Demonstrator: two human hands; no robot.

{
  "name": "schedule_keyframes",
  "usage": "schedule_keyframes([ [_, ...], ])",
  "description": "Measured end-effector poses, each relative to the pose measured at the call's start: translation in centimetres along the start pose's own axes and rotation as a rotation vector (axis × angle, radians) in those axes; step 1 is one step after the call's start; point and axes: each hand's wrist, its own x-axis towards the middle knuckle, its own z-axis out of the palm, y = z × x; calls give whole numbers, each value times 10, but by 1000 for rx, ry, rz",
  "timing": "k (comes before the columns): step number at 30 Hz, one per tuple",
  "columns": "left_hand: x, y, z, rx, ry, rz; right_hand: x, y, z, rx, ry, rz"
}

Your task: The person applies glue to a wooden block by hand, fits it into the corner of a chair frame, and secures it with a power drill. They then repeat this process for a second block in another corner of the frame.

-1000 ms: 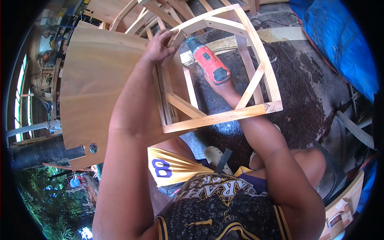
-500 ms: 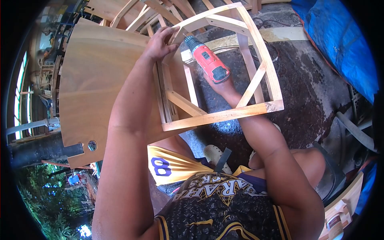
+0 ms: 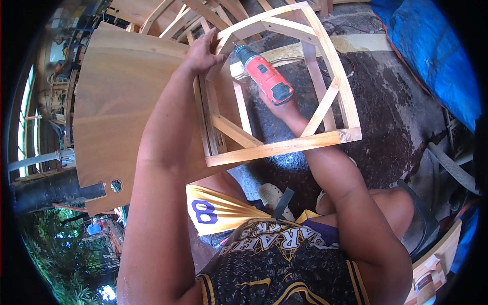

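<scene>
A wooden chair-like frame (image 3: 274,148) with corner braces is tilted up in front of me. My left hand (image 3: 204,55) grips its upper left corner, fingers along the outer edge and thumb on the inner side. Reaching up through the frame's opening, my right hand (image 3: 280,105) is wrapped around the grip of a red cordless drill (image 3: 266,76), most of that grip being hidden behind the drill body. The drill's bit points up and left, at the inner side of the corner near my left thumb. A broad wooden panel (image 3: 127,112) adjoins the frame on the left.
More wooden frame pieces (image 3: 203,15) stand at the back. A blue tarp (image 3: 432,51) hangs at the right, and a long board (image 3: 356,43) lies on the dark, wet-looking floor (image 3: 386,101). Cables lie near the board. A grey hose (image 3: 452,165) is at the right edge.
The fingers of my left hand have straightened and slid upward along the outer edge of the corner. The drill has shifted only slightly, and the frame stays nearly in place.
</scene>
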Motion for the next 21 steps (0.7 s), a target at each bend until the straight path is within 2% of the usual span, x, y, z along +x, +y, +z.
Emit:
schedule_keyframes([
  [4, -3, 8, -4, 130, -8, 4, 1, 7, -2, -34, -55, 30],
  [12, 3, 4, -3, 126, -26, 1, 5, 0, -5, 3, -8, 15],
  [14, 4, 2, -3, 129, -43, -4, 6, -2, -6, 18, -21, 70],
  [18, 2, 24, -12, 138, -90, -101, 3, 5, -4, -2, -54, 68],
  [21, 7, 18, -11, 183, -120, -128, 4, 3, -3, 9, -17, 50],
])
